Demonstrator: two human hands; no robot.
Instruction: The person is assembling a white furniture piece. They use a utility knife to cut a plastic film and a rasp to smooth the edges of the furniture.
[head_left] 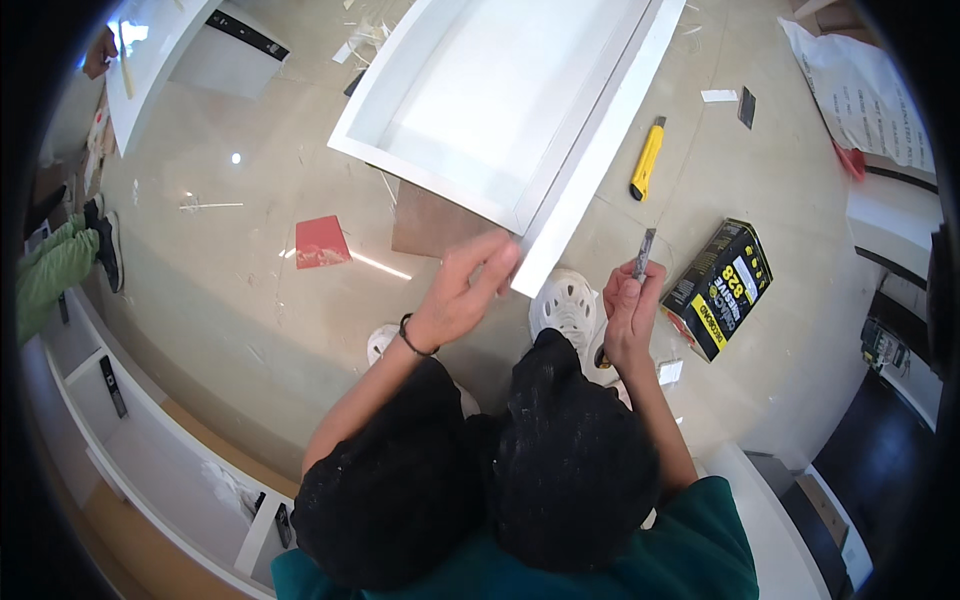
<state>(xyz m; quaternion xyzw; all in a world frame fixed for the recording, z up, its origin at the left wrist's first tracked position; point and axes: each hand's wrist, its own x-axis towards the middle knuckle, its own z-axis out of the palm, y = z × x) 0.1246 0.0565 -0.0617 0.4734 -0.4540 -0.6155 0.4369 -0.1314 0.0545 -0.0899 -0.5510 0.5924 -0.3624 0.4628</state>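
A white drawer-like panel box (440, 175) with a raised rim stretches away from me at the top middle. My left hand (465, 295), with a dark band on its wrist, reaches to the near corner of that box. Its fingers are stretched out, the tips at the white edge strip (570, 205); the motion blurs them slightly. In my right hand (630, 315), a utility knife (644, 250) is gripped, its grey blade pointing up and away. Most of its handle is hidden by the fingers. The blade is apart from the box.
A yellow cutter (648, 160) lies right of the box, and a black-and-yellow can (720, 290) stands beside my right hand. A red sheet (322, 242) and scraps are on the floor. White cabinet frames (150, 440) run along the left. Another person's legs (60, 260) show at far left.
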